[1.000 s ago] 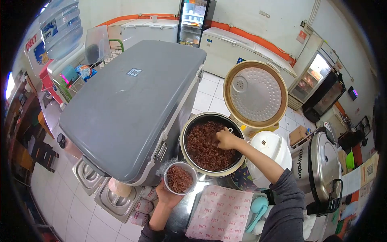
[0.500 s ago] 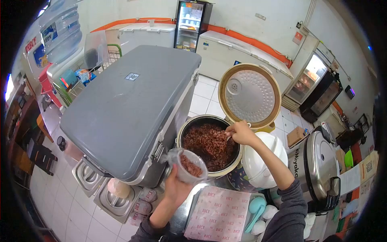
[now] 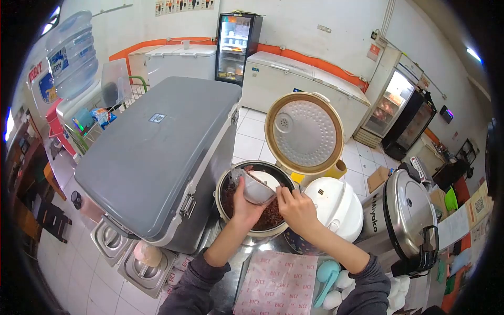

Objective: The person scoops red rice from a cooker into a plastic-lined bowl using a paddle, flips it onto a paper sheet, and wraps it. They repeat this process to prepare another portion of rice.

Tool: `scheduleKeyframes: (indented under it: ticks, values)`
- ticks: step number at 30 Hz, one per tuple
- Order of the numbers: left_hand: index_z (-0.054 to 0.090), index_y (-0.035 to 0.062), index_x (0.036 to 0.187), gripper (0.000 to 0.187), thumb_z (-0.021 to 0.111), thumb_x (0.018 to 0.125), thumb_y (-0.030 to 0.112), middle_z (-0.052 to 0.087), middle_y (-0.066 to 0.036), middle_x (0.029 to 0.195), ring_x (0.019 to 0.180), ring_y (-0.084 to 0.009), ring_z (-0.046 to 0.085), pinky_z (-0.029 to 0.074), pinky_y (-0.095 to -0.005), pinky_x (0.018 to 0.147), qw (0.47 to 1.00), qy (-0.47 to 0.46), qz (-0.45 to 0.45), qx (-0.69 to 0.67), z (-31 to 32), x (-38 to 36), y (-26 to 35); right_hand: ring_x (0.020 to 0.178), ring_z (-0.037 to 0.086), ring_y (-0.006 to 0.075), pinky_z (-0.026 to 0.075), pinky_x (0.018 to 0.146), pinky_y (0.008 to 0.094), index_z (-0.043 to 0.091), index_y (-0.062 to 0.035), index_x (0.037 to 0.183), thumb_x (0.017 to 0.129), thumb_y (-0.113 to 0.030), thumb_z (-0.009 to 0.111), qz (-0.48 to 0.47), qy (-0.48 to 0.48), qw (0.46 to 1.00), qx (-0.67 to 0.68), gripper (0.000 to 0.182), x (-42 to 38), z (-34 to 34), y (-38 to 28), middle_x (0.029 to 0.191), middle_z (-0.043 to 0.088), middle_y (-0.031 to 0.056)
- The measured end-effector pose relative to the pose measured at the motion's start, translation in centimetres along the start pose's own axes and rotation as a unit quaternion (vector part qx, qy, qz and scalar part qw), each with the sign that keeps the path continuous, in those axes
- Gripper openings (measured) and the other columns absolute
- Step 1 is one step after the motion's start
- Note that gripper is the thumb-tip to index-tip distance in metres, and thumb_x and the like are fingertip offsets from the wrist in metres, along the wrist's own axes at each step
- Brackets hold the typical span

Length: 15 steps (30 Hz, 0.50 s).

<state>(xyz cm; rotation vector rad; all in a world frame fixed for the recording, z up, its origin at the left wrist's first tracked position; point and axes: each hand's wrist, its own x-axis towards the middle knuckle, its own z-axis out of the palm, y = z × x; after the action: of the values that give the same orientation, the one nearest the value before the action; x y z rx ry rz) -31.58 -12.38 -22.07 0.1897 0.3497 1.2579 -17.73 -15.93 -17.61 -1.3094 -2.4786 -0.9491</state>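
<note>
My left hand (image 3: 245, 209) grips a translucent plastic cup (image 3: 256, 192), tilted above the open rice cooker (image 3: 219, 206). Some clear plastic shows at the cup's upper left. A white rice paddle (image 3: 266, 179) is in my right hand (image 3: 298, 211), its flat head at the cup's mouth. My fingers cover the paddle's handle. Reddish-brown cooked rice (image 3: 269, 216) lies in the cooker's pot, below both hands, and a little of it shows at the cup's mouth. The cooker's round lid (image 3: 311, 137) stands raised behind the pot.
A large grey cooler box (image 3: 157, 142) stands close on the left. To the right are a white-lidded cooker (image 3: 333, 207) and a steel Miyako cooker (image 3: 407, 215). Printed paper sheets (image 3: 275, 283) and a turquoise scoop (image 3: 326, 278) lie in front.
My left hand has raised the cup rightward over the pot. My right hand has drawn the paddle out of the rice and brought it to the cup, lower and nearer me.
</note>
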Motion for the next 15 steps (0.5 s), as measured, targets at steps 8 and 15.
scheduleKeyframes:
  ticks: [8, 15]
  values:
    - [0.043, 0.0154, 0.124, 0.049, 0.040, 0.089, 0.049, 0.046, -0.009, 0.125, 0.114, -0.0267, 0.046, 0.039, -0.0503, 0.093, 0.996, -0.043, -0.064, 0.036, -0.9, 0.6, 0.8, 0.063, 0.052, 0.0139, 0.043, 0.052, 0.0235, 0.061, 0.0044, 0.098, 0.068, -0.011, 0.056, -0.037, 0.080, 0.996, 0.015, 0.034, -2.0, 1.9, 0.3, 0.085, 0.057, 0.0068]
    - [0.038, 0.0115, 0.130, 0.054, 0.032, 0.091, 0.049, 0.040, -0.013, 0.132, 0.121, -0.0309, 0.040, 0.038, -0.0525, 0.095, 0.999, -0.023, -0.032, 0.028, -0.6, -1.1, 1.3, 0.063, 0.053, 0.0153, 0.045, 0.053, 0.0259, 0.061, 0.0021, 0.098, 0.069, -0.010, 0.056, 0.011, 0.068, 0.996, 0.058, 0.031, -1.8, 4.6, 0.2, 0.085, 0.056, 0.0053]
